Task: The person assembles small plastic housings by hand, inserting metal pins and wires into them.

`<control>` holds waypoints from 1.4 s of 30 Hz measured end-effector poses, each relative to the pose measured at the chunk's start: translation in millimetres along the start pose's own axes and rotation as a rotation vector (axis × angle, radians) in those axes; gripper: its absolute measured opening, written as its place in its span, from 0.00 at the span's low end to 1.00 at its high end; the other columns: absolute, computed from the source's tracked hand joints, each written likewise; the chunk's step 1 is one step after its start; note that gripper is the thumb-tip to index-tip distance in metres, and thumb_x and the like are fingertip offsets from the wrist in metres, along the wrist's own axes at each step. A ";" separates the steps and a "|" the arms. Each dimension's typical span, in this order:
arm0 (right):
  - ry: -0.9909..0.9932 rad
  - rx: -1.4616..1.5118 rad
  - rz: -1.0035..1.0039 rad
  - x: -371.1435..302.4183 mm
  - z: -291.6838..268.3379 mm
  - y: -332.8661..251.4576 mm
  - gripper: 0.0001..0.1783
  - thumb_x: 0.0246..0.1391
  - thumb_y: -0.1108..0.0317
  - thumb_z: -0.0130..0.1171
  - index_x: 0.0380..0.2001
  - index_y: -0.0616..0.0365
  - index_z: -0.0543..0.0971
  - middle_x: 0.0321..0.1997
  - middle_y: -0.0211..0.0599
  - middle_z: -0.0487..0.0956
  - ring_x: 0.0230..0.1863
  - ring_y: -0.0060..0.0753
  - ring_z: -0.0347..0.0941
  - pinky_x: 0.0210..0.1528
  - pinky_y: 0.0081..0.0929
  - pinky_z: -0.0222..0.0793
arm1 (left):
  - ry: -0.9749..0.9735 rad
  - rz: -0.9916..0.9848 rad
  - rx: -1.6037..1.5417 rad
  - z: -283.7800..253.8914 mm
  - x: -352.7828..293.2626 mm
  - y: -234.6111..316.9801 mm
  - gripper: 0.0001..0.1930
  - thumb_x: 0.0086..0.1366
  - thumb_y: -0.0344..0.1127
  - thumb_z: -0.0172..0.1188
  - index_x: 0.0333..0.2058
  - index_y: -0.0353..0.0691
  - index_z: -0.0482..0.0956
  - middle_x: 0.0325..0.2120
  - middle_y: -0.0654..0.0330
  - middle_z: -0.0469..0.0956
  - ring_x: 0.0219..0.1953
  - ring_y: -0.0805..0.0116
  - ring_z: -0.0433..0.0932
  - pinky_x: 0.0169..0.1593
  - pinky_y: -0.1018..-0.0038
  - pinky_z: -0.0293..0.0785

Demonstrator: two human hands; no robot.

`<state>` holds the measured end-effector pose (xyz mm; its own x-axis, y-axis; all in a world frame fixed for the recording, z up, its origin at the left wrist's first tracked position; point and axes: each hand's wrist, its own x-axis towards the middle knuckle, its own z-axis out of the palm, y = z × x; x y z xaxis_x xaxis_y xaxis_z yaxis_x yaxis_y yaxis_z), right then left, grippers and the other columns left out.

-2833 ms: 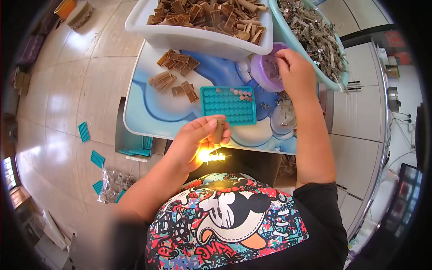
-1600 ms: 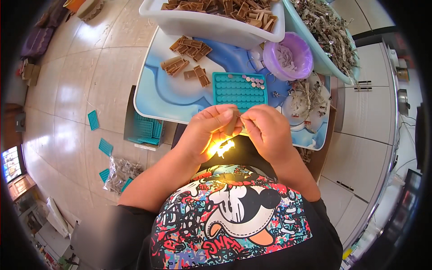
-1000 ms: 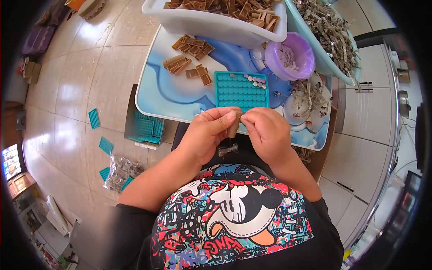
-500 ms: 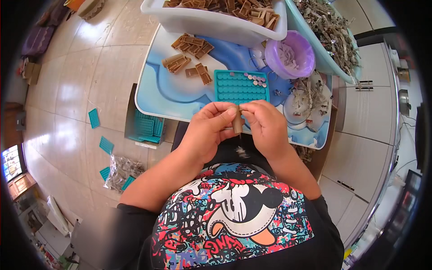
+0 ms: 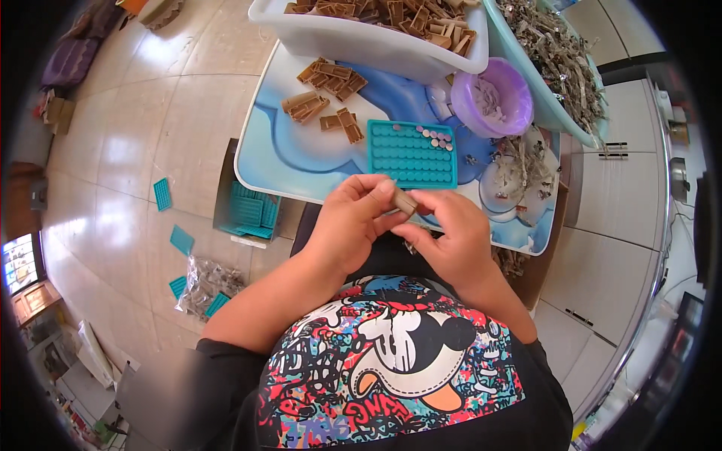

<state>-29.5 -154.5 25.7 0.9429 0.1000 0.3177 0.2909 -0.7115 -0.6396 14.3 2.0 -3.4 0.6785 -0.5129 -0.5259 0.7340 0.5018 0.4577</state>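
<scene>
Your left hand (image 5: 347, 225) pinches 1 brown casing (image 5: 404, 201) near the teal round-celled tray (image 5: 398, 161); your right hand (image 5: 457, 231) curls at the casing's end, its grip unclear.

The bare left hand (image 5: 350, 218) and right hand (image 5: 457, 231) partly hide a small brown plastic casing (image 5: 404, 201), as the view's top edge crops a white rectangular plastic tub (image 5: 368, 54)
</scene>
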 end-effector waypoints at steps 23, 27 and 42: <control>0.497 -0.538 0.969 -243.7 -135.3 188.0 0.13 0.49 0.69 0.59 0.39 0.60 0.75 0.34 0.35 0.76 0.34 0.29 0.72 0.38 0.24 0.68 | -0.050 1.363 2.168 -19.1 59.2 90.4 0.09 0.50 0.29 0.61 0.32 0.41 0.75 0.36 0.59 0.78 0.44 0.60 0.75 0.52 0.64 0.68; 0.515 -0.410 0.663 -168.1 -125.4 139.3 0.10 0.46 0.72 0.59 0.35 0.59 0.77 0.34 0.37 0.75 0.36 0.36 0.72 0.40 0.29 0.68 | 0.156 1.086 1.843 -1.4 39.2 80.4 0.10 0.55 0.27 0.59 0.37 0.38 0.75 0.35 0.57 0.77 0.39 0.63 0.77 0.43 0.70 0.72; 0.527 0.104 0.481 -49.0 -101.3 102.5 0.08 0.47 0.71 0.60 0.33 0.61 0.78 0.31 0.34 0.77 0.34 0.29 0.71 0.39 0.24 0.66 | -0.044 0.397 0.716 0.5 5.4 21.1 0.11 0.58 0.25 0.57 0.40 0.39 0.71 0.25 0.72 0.66 0.25 0.86 0.61 0.28 0.88 0.56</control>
<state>-62.3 -302.8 15.6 0.7744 -0.5753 0.2632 -0.0976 -0.5197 -0.8487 33.5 9.4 3.9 0.8814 -0.4251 -0.2060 0.2692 0.0937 0.9585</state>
